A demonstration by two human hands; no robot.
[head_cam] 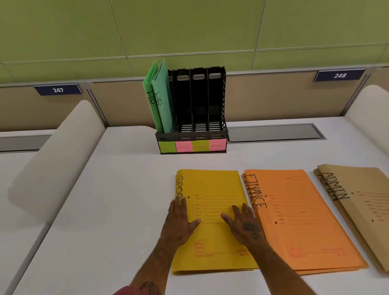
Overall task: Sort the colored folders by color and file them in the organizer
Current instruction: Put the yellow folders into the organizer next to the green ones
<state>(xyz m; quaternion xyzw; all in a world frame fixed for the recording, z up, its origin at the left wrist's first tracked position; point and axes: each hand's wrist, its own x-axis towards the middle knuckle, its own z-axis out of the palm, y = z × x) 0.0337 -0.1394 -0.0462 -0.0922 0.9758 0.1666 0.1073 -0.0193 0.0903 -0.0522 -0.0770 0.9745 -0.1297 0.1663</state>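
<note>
Folders of yellow (214,220), marked on the spine with a word beginning "SPO", are found directly under both hands, lying flat on the worktop (115,195) as a small stack. The long axis of this stack runs away from the person, toward the black organizer (192,116) that stands straight ahead beyond the fingertips. The left hand (181,223) is laid on the left edge, over the spine, and the right hand (244,221) on the right edge; both are equally near, so neither is favoured for the lift. Each hand is seen flat and spread, palm down, fingers pointing forward, pressed on the cover rather than closed round anything; nothing is gripped as yet.

To the right of the right hand an orange stack marked "FINANCE" (303,218) is set just beside the yellow one, and farther right a brown stack marked "ADMIN" (370,211) is laid, partly cut off by the frame. In the organizer, the leftmost compartment is occupied by two green folders marked "HR" (160,97), stood upright and leaning slightly left; the three compartments to their right are seen empty. Coloured labels (192,146) are fixed along the front base.

It is judged that the yellow stack is to be gathered by its edges, turned upright and carried forward into one empty compartment.
</note>
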